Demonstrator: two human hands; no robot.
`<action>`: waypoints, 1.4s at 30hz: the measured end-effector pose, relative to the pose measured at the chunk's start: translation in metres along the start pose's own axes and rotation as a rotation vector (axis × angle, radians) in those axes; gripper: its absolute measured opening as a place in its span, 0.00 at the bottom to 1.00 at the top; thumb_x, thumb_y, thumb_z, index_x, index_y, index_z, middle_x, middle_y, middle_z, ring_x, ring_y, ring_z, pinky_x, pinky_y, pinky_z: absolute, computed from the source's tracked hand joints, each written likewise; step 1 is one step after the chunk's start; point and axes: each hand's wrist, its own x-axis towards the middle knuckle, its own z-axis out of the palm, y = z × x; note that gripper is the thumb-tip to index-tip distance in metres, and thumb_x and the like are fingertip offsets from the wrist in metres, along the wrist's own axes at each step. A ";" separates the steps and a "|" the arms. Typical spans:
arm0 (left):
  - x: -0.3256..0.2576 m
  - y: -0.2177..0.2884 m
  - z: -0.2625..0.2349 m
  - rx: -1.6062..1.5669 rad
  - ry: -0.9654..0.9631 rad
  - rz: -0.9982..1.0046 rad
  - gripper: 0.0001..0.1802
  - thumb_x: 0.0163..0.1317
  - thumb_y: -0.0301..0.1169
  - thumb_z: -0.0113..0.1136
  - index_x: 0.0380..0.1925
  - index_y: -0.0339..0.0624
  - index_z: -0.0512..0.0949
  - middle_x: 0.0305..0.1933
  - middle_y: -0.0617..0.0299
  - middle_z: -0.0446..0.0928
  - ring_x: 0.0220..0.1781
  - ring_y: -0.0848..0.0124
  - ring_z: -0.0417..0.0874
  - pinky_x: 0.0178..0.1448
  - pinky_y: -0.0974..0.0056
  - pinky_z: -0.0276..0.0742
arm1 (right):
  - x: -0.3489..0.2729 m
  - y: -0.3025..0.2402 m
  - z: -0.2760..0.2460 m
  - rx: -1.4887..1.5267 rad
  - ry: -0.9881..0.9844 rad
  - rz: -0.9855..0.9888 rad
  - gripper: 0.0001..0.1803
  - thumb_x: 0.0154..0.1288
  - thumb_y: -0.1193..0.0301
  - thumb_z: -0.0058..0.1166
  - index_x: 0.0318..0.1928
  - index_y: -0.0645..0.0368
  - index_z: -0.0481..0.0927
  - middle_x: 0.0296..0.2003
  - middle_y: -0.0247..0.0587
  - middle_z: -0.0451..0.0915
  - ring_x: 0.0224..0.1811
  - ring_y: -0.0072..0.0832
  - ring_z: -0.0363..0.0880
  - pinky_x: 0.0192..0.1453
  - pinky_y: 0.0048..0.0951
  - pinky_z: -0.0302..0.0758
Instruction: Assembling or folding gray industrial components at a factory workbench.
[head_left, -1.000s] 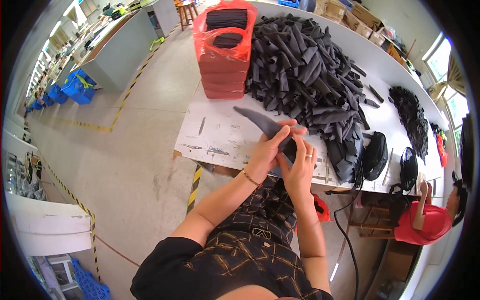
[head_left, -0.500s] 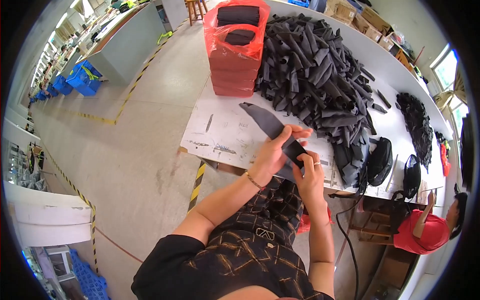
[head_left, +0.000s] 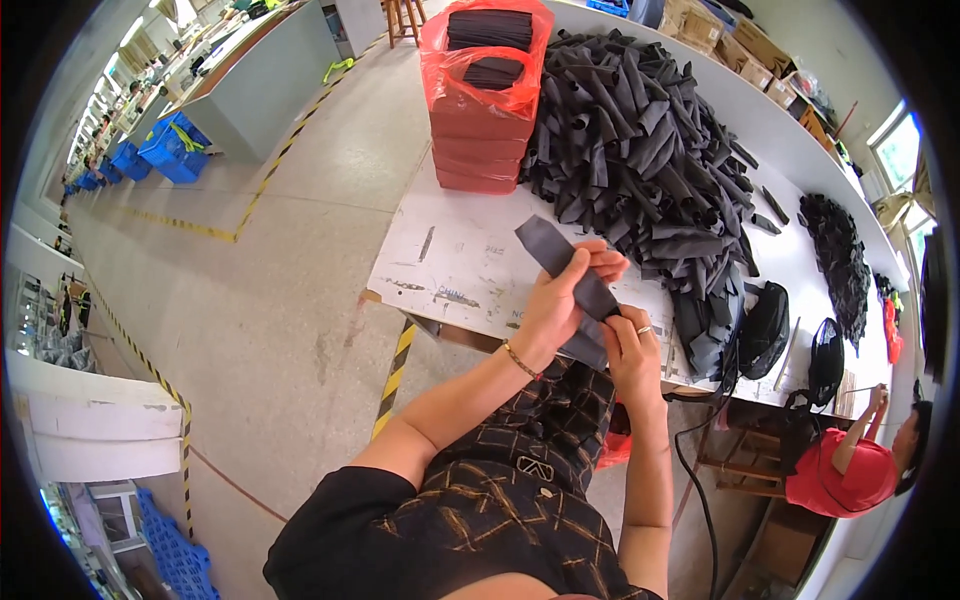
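Observation:
A flat dark grey fabric strip is held in front of me above the table's near edge. My left hand grips it along its middle, thumb on top, with the other fingers reaching past it. At the strip's lower end, my right hand pinches it between thumb and fingers; a ring shows on this hand. Another grey length hangs below the left hand, and I cannot tell whether it belongs to the same strip. A big heap of similar dark fabric pieces lies on the table just beyond my hands.
On the white table stands a red plastic bag packed with dark strips. Right of the heap are a black mesh bag and a smaller dark pile. A black cable hangs down. A person in red sits at the right.
The strip has straightened from a bent, folded shape and lies flatter between my hands. My right hand has shifted slightly down. The seated person's hands have moved.

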 end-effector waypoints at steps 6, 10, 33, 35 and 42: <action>-0.007 -0.010 0.003 -0.058 -0.058 -0.011 0.16 0.71 0.36 0.51 0.51 0.36 0.72 0.46 0.52 0.81 0.53 0.57 0.80 0.62 0.55 0.73 | 0.008 0.001 0.004 -0.001 0.036 -0.079 0.11 0.52 0.84 0.60 0.36 0.64 0.75 0.39 0.46 0.74 0.37 0.44 0.76 0.39 0.40 0.75; -0.007 -0.012 0.002 -0.058 -0.042 -0.008 0.16 0.71 0.36 0.51 0.51 0.36 0.71 0.46 0.52 0.81 0.53 0.57 0.80 0.62 0.55 0.73 | 0.010 0.000 0.007 0.001 0.053 -0.082 0.12 0.51 0.84 0.61 0.36 0.64 0.75 0.37 0.46 0.74 0.36 0.44 0.76 0.38 0.40 0.75; 0.000 -0.011 0.003 -0.027 -0.045 0.050 0.17 0.73 0.38 0.45 0.50 0.34 0.71 0.48 0.48 0.80 0.57 0.55 0.78 0.66 0.52 0.70 | 0.008 -0.013 0.034 0.668 0.266 0.528 0.07 0.61 0.76 0.61 0.33 0.67 0.78 0.40 0.38 0.75 0.33 0.23 0.73 0.36 0.22 0.70; 0.003 -0.007 0.005 -0.015 -0.074 0.102 0.19 0.74 0.39 0.44 0.51 0.33 0.70 0.51 0.45 0.79 0.60 0.53 0.76 0.69 0.50 0.67 | -0.001 -0.009 0.036 0.717 0.399 0.631 0.09 0.65 0.71 0.59 0.34 0.65 0.78 0.40 0.33 0.74 0.33 0.16 0.71 0.35 0.18 0.68; 0.001 0.004 0.007 0.019 -0.206 0.095 0.18 0.72 0.38 0.47 0.51 0.34 0.71 0.51 0.47 0.79 0.64 0.51 0.73 0.73 0.49 0.61 | 0.024 -0.022 0.015 0.926 0.326 0.811 0.10 0.70 0.67 0.54 0.36 0.62 0.78 0.27 0.30 0.75 0.31 0.17 0.73 0.34 0.20 0.71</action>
